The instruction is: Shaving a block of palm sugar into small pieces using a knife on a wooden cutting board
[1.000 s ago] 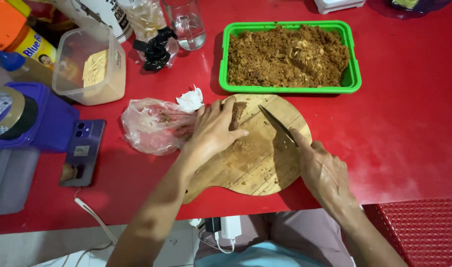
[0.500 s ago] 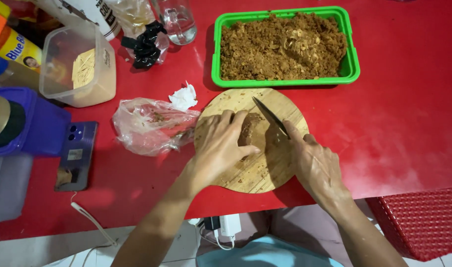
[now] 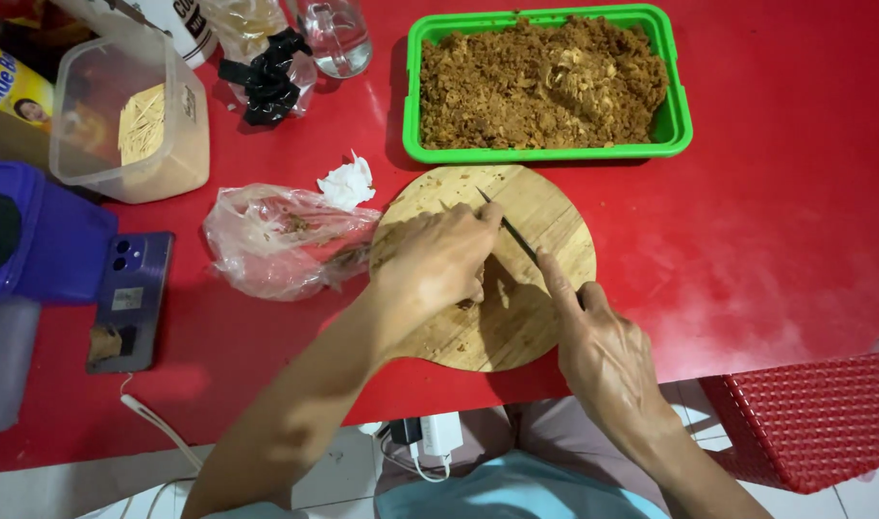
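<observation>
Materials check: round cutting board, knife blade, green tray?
Cutting board: looks like wood or bamboo, matte, with visible pale grain strips and scattered crumbs. Knife blade: thin and dark, probably metal; too narrow to judge the finish. Green tray: likely moulded plastic, with a uniform bright colour and smooth, rounded rim.

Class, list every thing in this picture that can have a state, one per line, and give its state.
Green tray: filled with brown crumbs.
Round wooden board: flat on the table, under both hands.
Knife: in the right hand, blade on the board.
Left hand: pressing food on the board.
Plastic bag: crumpled, lying flat.
Clear box: lid off.
Phone: face down.
</observation>
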